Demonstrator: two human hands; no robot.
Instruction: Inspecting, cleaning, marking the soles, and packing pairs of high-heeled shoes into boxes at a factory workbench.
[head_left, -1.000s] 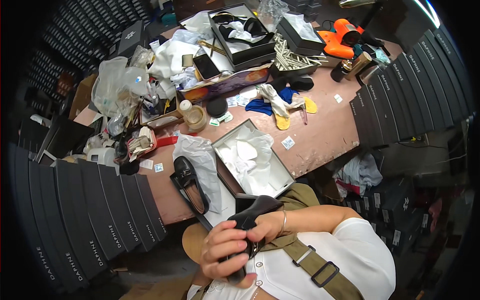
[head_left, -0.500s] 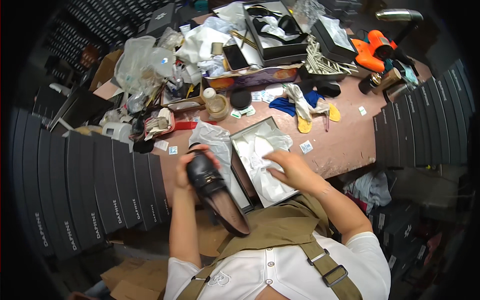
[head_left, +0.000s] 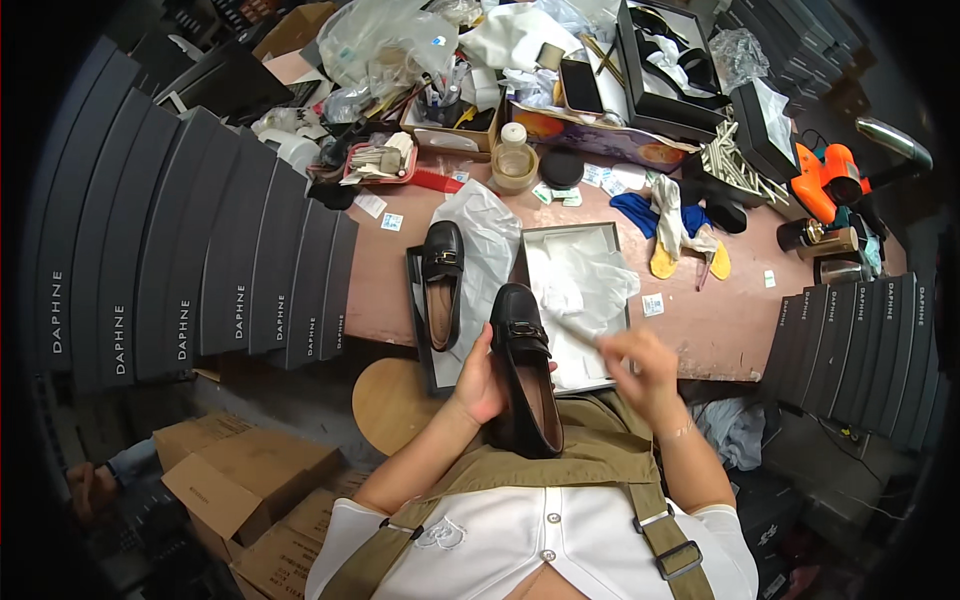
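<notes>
My left hand (head_left: 482, 380) is closed around a black loafer (head_left: 517, 385) with a metal buckle trim, held toe up in front of my apron. A matching loafer (head_left: 441, 285) lies at the left on white tissue paper (head_left: 485, 240) and a dark box part (head_left: 418, 300). My right hand (head_left: 642, 375) is to the right of the held shoe, its fingers bent and blurred. A thin greyish stick-like thing (head_left: 578, 332) reaches from those fingers toward the shoe; motion smears it. Under and behind it stands an open shoebox (head_left: 622, 255) filled with white tissue.
Stacked dark shoeboxes rise at the left (head_left: 200, 250) and right (head_left: 850, 340). Farther back are a glass jar (head_left: 514, 165), cloths (head_left: 672, 225), a box of pale sticks (head_left: 738, 160) and an orange tool (head_left: 828, 180). Cardboard cartons (head_left: 235, 470) stand at the lower left.
One loafer now lies at the left where none showed before, and my left hand holds a loafer nearer the middle. My right hand has moved off the tissue, with a thin thing at its fingers.
</notes>
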